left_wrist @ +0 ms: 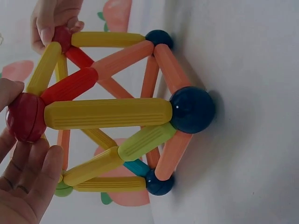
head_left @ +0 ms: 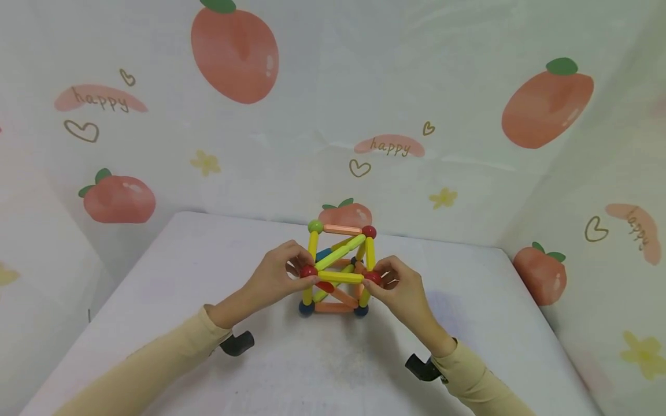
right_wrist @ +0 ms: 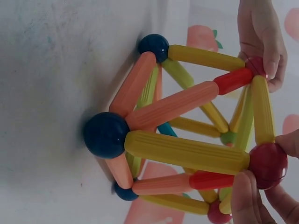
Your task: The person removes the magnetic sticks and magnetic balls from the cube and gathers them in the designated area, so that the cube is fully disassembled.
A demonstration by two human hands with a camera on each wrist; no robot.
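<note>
A cube-shaped frame of ball-and-stick magnetic building toy pieces stands on the table. My left hand holds the near left top red ball between thumb and fingers. With thumb and fingertips, my right hand grips the near right top red ball. A yellow stick joins these balls, and a lime diagonal crosses the top. Farther back are a green ball and another red ball. Dark blue balls form the bottom corners, with orange sticks between them. Red-and-orange diagonals brace the sides.
A white cloth covers the table. Behind it hangs a white backdrop printed with fruit, hearts and "happy". Black curved pieces stick out by the left wrist and the right wrist.
</note>
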